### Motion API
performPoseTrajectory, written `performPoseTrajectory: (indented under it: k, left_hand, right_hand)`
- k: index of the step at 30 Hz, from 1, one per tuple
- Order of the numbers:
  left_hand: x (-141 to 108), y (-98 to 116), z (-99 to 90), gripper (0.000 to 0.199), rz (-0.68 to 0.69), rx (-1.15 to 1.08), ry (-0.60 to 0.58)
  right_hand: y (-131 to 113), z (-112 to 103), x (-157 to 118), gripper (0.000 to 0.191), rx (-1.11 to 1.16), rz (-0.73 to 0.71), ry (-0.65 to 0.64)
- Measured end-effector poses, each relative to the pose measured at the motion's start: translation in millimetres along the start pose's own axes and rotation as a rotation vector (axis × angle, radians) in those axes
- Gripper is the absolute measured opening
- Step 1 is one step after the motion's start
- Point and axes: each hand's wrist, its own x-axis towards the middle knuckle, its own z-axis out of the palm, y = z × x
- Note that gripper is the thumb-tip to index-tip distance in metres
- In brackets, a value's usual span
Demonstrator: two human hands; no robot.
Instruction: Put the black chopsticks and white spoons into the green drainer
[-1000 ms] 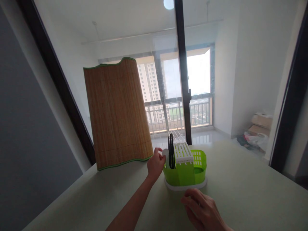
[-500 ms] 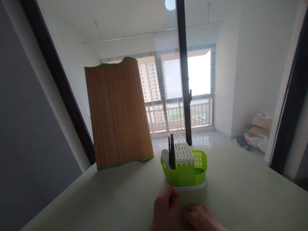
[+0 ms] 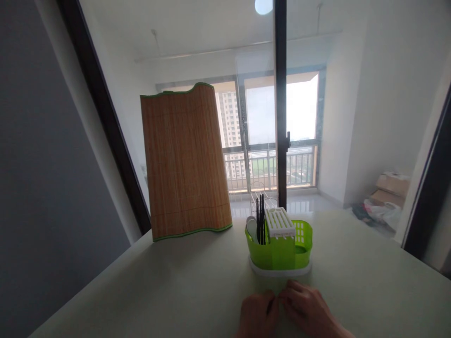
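Note:
A green plastic cutlery caddy [image 3: 282, 249] on a white base stands on the pale table [image 3: 158, 291]. It holds black chopsticks [image 3: 260, 225], a white spoon [image 3: 251, 227] and a white slotted insert [image 3: 280, 222]. My left hand [image 3: 258, 315] and my right hand [image 3: 308, 311] rest together on the table just in front of the caddy, fingertips touching each other. Both hands are loosely curled and I see nothing in them.
A bamboo mat [image 3: 185, 162] with green trim stands upright at the table's far left edge. A glass door with a dark frame [image 3: 281, 103] is behind the table. Cardboard boxes and bags [image 3: 384, 199] lie on the balcony floor to the right.
My left hand let go of the white spoon in the caddy and drew back to the table's near side, beside my right hand. The view shifted slightly.

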Motion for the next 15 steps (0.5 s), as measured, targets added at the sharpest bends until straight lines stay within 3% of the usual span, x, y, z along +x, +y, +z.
performPoseTrajectory:
  k: [4,6,8,11,15]
  left_hand:
    - [1.7,-0.4,-1.6,0.035,0.026,-0.017,-0.025]
    - [3.3,-0.7,-2.0,0.035,0.032,-0.011,-0.04]
    - [4.5,-0.8,-2.2,0.035,0.039,0.0,-0.055]
    - [5.5,-1.3,-2.4,0.034,0.054,-0.007,-0.061]
    - [7.5,-4.9,0.0,0.033,0.058,-0.012,-0.058]
  right_hand:
    - [15.7,-22.8,9.4,0.023,-0.038,0.296,0.331]
    - [21.6,-32.7,17.0,0.03,-0.145,0.405,0.369]
    - [23.7,-39.8,26.0,0.033,-0.27,0.452,0.27]
    - [21.6,-43.9,40.4,0.023,-0.401,0.446,0.079]
    - [21.8,-43.1,55.1,0.027,-0.453,0.436,0.027]
